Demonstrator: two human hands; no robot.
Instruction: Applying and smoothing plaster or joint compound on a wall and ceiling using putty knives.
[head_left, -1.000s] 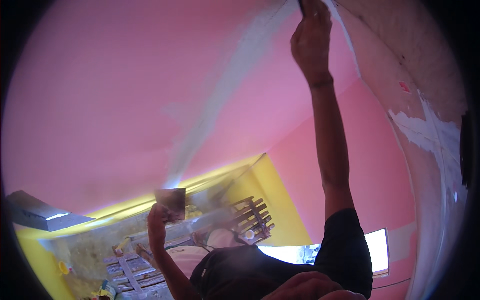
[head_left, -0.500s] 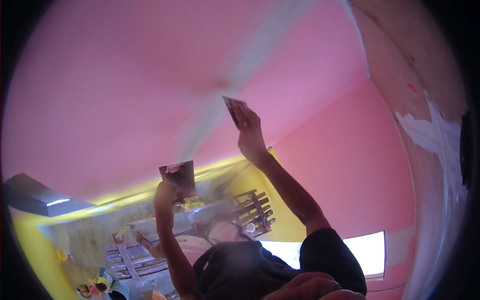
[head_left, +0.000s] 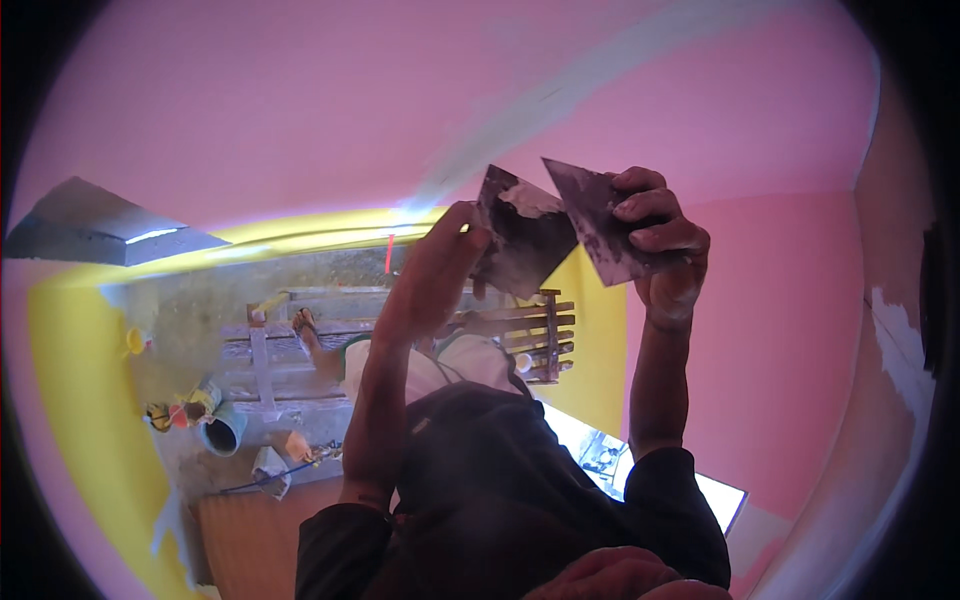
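My left hand (head_left: 437, 272) grips a dark, flat square putty blade (head_left: 527, 245). A pale lump of putty (head_left: 530, 200) sits along its upper part. In my right hand (head_left: 668, 235) is a second flat putty blade (head_left: 600, 218), smeared with pale residue, with my fingers curled over its face. The two blades are side by side at chest height or above, their edges close together; whether they touch I cannot tell. Beyond them runs a grey-white filled strip (head_left: 540, 95) across the pink surface (head_left: 330, 110).
Below me is a slatted wooden platform (head_left: 262, 370), with a sandalled foot (head_left: 304, 322) on it. A grey bucket (head_left: 222, 430) and several small items lie on the floor to the left. Yellow wall (head_left: 75, 360) and pink wall (head_left: 770, 330) enclose the space; a bright window opening (head_left: 715, 500) is at lower right.
My right hand has come down from the filled strip toward the left blade. My left hand has risen and moved right, bringing the blades together. The view has tilted downward.
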